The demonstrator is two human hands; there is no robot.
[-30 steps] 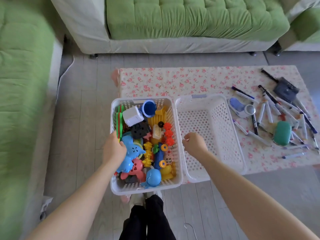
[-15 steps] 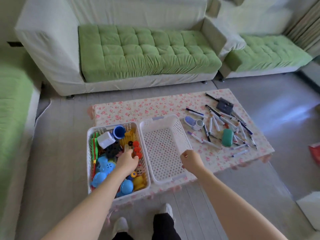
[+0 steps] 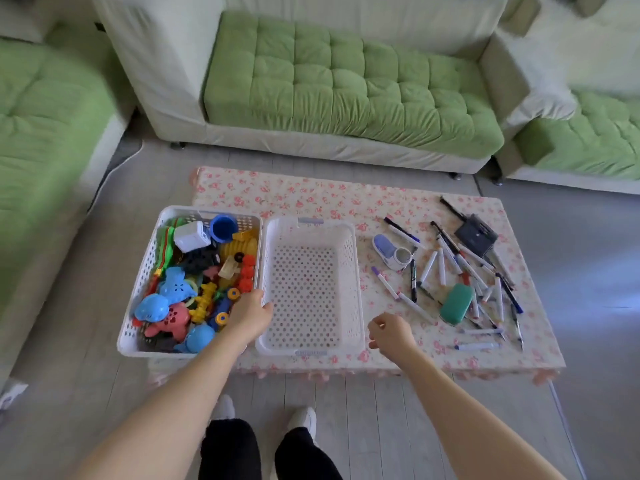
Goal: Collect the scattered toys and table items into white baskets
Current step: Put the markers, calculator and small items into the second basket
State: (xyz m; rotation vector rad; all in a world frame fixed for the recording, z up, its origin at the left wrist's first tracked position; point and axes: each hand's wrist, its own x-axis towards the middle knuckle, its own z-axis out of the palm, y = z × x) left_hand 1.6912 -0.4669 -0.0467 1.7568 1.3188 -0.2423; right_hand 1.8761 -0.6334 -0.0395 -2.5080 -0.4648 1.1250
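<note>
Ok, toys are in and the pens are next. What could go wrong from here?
1. The toy basket hangs well past the table's left edge. A nudge from the left hand at its rim could tip it off.
2. Some pens lie close to the near edge and may roll off if swept carelessly toward the empty basket.

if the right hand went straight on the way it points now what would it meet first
Probably the right rim of the empty white basket: the right hand points up-left toward it, only tablecloth between. Height unclear; it might pass over.
</note>
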